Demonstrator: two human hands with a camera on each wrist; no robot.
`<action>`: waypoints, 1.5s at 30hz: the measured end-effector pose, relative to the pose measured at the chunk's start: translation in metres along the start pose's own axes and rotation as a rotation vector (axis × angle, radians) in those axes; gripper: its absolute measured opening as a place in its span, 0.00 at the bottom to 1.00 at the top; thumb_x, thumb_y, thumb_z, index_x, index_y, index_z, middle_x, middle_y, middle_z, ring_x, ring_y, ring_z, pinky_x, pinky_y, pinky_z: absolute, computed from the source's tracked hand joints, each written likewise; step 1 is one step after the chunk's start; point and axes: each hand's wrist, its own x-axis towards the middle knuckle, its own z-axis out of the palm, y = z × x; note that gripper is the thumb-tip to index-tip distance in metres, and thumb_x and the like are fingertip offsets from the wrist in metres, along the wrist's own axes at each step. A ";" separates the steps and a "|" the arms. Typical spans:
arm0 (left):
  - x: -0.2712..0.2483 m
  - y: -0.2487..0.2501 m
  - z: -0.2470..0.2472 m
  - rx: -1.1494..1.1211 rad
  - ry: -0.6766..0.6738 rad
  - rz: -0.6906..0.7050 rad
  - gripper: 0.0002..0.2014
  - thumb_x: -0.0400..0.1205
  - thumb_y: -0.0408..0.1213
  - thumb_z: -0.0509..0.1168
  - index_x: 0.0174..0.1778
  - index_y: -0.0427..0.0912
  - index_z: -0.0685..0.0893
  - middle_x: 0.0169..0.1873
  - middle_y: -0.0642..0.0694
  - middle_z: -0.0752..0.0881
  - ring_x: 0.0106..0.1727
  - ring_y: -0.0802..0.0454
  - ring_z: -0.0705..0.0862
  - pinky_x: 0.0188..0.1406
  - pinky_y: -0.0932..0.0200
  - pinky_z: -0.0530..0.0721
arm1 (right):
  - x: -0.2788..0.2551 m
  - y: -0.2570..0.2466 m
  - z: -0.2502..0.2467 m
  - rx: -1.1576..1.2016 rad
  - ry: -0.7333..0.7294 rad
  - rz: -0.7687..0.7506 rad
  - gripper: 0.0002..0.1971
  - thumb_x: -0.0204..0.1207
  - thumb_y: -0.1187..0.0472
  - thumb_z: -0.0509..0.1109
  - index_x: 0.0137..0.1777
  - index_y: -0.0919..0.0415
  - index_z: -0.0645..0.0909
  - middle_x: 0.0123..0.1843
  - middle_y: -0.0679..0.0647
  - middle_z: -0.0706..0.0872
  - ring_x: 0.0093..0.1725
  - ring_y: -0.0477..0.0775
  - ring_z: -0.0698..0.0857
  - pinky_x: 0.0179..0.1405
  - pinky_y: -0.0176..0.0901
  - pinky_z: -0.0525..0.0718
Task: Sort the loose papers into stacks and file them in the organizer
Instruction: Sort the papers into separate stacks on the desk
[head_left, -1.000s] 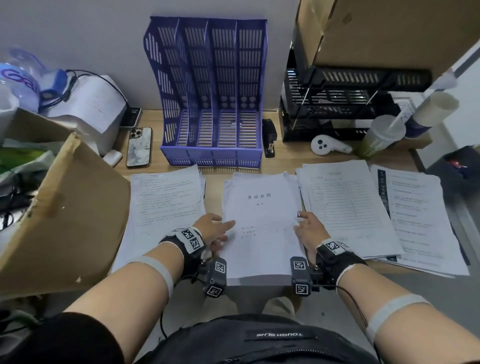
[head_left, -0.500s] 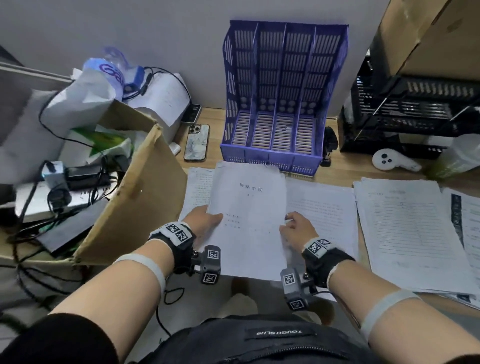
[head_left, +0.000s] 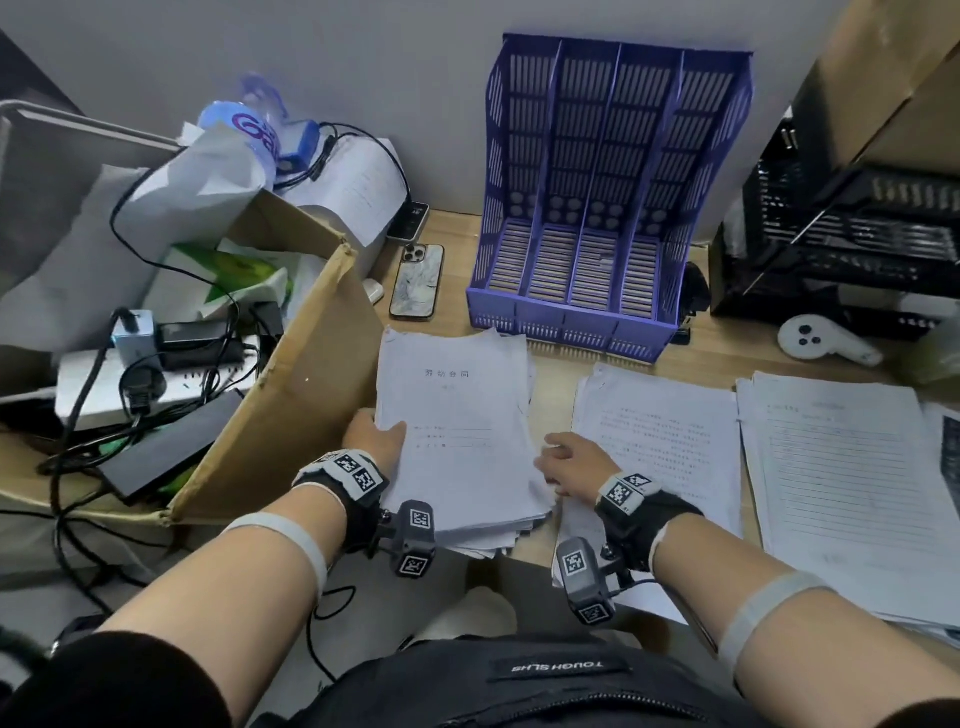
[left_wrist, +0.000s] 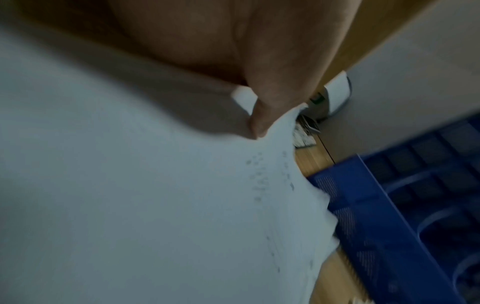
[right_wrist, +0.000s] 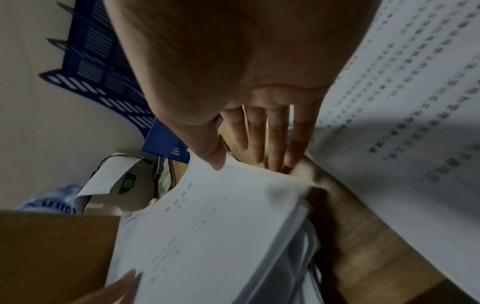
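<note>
Together, both hands held a thick stack of white printed papers (head_left: 460, 436) with a short title line on its top sheet, lifted off the light wooden worktop (head_left: 553, 374) in front of the empty purple slotted plastic file organizer (head_left: 602, 208). On the stack's left edge, the left hand (head_left: 375, 435) pinched the papers, its thumb lying on the top sheet; the other fingers were hidden beneath. On the stack's right edge, the right hand (head_left: 571, 462) gripped the pile with the thumb on top and, in the right wrist view, the fingers (right_wrist: 275, 142) stretched nearly straight beneath the sheets. The stack's ragged lower edge hung past the worktop's near edge, and its upper edge lay just short of the organizer's base. A second white stack of densely printed pages (head_left: 660, 447) lay flat on the worktop just right of the right hand, and a third stack of ruled sheets (head_left: 836, 483) lay farther right. A brown cardboard box (head_left: 280, 395) stood close beside the left hand, and a smartphone in a marbled case (head_left: 417, 283) lay face down left of the organizer.
</note>
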 end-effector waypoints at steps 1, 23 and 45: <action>0.000 0.001 0.003 0.005 0.012 -0.005 0.24 0.82 0.37 0.66 0.74 0.35 0.73 0.68 0.37 0.82 0.67 0.35 0.81 0.61 0.52 0.78 | 0.000 0.001 0.003 -0.036 -0.027 -0.016 0.25 0.79 0.58 0.72 0.76 0.60 0.74 0.60 0.55 0.85 0.52 0.55 0.88 0.57 0.48 0.87; -0.060 0.072 0.180 0.520 -0.525 0.388 0.12 0.78 0.34 0.67 0.32 0.40 0.71 0.33 0.40 0.71 0.36 0.48 0.70 0.38 0.58 0.65 | -0.058 0.125 -0.129 -0.172 0.449 0.356 0.12 0.74 0.59 0.72 0.56 0.56 0.77 0.57 0.55 0.86 0.50 0.55 0.81 0.48 0.41 0.79; -0.057 0.082 0.179 0.602 -0.535 0.371 0.18 0.79 0.35 0.66 0.26 0.48 0.68 0.36 0.46 0.77 0.41 0.46 0.76 0.40 0.61 0.71 | -0.062 0.122 -0.128 -0.194 0.400 0.426 0.08 0.68 0.63 0.72 0.34 0.57 0.74 0.34 0.52 0.80 0.33 0.53 0.79 0.30 0.36 0.75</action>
